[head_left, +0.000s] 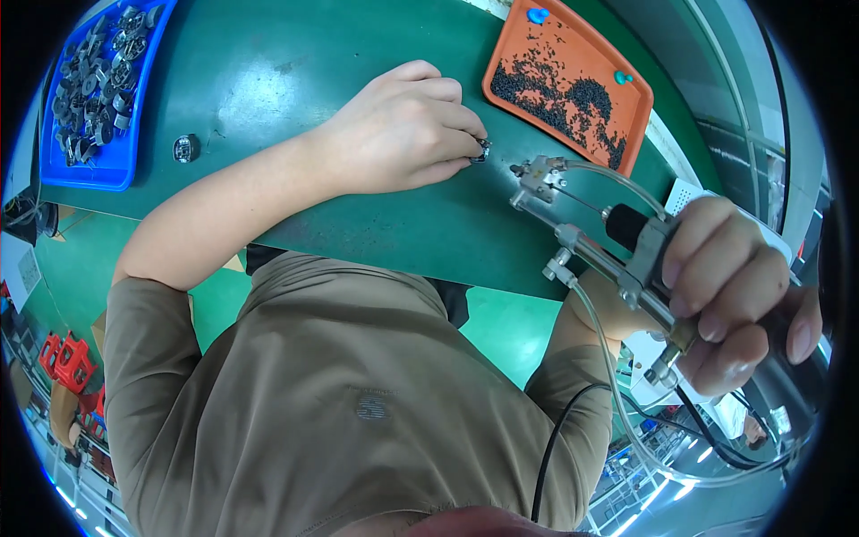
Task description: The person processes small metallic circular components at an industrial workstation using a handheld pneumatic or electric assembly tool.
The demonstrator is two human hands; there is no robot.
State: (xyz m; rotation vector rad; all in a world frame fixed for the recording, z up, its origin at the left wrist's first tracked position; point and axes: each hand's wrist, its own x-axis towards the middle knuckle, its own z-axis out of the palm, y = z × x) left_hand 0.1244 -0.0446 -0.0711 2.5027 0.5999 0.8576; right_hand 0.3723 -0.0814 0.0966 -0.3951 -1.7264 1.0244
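Observation:
My left hand (416, 130) is closed around a small dark round part with metal bits (481, 150) at the green bench top; the fingers cover most of it. In my right hand (738, 282) is an automatic screwdriver (582, 242) with a metal nose, a black fitting and clear air tubing. Its tip points left toward the small part, a short gap away from it. A similar round part (185, 148) lies alone on the bench, left of my left forearm.
A blue tray (112, 179) heaped with similar dark parts stands at the far left. Beyond my hands is an orange tray (555, 45) of tiny black screws, with small blue and green pieces inside. Tubing and a black cable (548, 447) hang at the right. Red stools (67, 361) stand on the floor.

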